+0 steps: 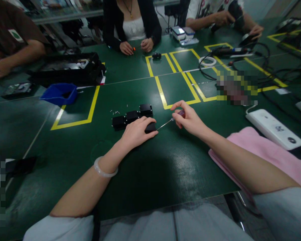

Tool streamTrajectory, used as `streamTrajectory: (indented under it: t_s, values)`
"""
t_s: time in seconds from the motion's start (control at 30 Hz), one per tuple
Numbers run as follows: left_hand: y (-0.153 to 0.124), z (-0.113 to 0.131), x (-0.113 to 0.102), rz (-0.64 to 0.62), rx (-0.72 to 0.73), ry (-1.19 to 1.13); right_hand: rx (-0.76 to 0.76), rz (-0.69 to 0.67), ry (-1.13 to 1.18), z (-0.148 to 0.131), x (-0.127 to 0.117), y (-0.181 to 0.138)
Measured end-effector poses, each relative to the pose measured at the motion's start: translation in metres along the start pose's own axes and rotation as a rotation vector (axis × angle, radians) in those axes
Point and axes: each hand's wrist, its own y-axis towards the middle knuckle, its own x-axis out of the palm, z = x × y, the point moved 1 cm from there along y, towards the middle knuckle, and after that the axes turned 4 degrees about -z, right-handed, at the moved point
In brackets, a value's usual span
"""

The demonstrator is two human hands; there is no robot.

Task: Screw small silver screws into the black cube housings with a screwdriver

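Observation:
My left hand (137, 131) is closed around a small black box-shaped part (151, 127), pressing it to the green table. In my right hand (188, 118) is a screwdriver (178, 115) with a dark reddish handle, gripped by the fingers. Its thin metal shaft slants down to the left, and the tip meets or nearly meets the near right corner of the held part. Just beyond my left hand, similar black boxes stand in a row: one at the left (118, 122), a middle one (132, 115) and one at the right (145, 109). Several tiny screws (116, 112) lie behind them.
A blue bin (59, 94) and a long black housing (67, 68) stand at the left. To the right are a white power strip (275, 129), a pink cloth (263, 150) and black cables (268, 63). Yellow tape (163, 93) marks the table. Co-workers sit across it.

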Motion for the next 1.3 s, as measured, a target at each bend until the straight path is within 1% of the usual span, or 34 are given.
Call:
streamTrajectory:
  t_s: [0.2, 0.5, 0.7, 0.93, 1.2, 1.3]
  values:
    - [-0.0005, -0.0004, -0.0005, 0.003, 0.003, -0.002, 0.025, 0.003, -0.029, -0.0007, -0.0003, 0.0]
    - [0.0004, 0.0008, -0.0015, -0.01, -0.006, -0.005, -0.022, -0.017, 0.007, -0.0006, -0.0001, 0.0004]
    - [0.0004, -0.0002, -0.0012, -0.012, -0.008, -0.005, 0.024, 0.006, -0.012, -0.0008, 0.0002, 0.0005]
    - [0.0001, -0.0006, 0.0001, 0.001, -0.002, 0.006, -0.033, -0.026, 0.013, 0.0009, -0.0004, 0.0]
    - [-0.0005, -0.0008, 0.0, 0.001, -0.001, 0.006, 0.002, -0.004, 0.021, 0.0008, 0.0004, 0.0008]
    - [-0.0004, -0.0007, -0.0001, -0.003, -0.006, 0.006, -0.015, -0.019, 0.019, 0.0001, 0.0001, 0.0001]
